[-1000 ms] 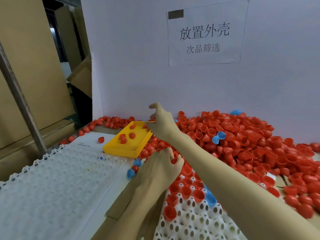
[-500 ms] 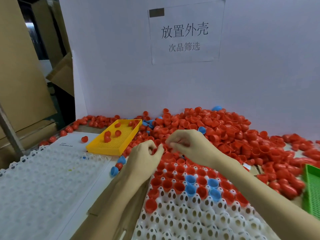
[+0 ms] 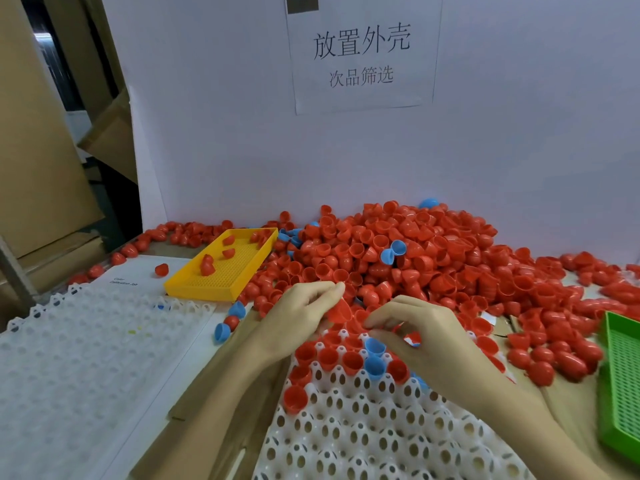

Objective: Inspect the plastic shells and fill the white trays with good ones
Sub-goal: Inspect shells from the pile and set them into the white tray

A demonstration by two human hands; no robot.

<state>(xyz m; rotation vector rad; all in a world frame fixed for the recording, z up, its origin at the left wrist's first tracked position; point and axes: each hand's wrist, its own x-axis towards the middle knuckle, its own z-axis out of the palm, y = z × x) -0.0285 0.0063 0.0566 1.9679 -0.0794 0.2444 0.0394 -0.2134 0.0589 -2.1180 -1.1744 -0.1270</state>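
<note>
A big pile of red plastic shells (image 3: pixel 398 251), with a few blue ones mixed in, lies against the back wall. In front of me a white tray (image 3: pixel 363 427) with round sockets holds red and blue shells in its far rows. My left hand (image 3: pixel 298 317) pinches a red shell (image 3: pixel 341 311) just above the tray's far edge. My right hand (image 3: pixel 426 334) hovers over the filled rows with curled fingers; a red shell (image 3: pixel 412 338) shows under its fingertips.
A yellow tray (image 3: pixel 221 268) with a few red shells sits left of the pile. A green tray (image 3: pixel 620 382) is at the right edge. Another white tray (image 3: pixel 69 368) lies at the left. Loose blue shells (image 3: pixel 228 322) rest between the trays.
My right hand came back from the yellow tray to the white tray in front. My left hand now holds up a red shell at its fingertips. The view shifted right.
</note>
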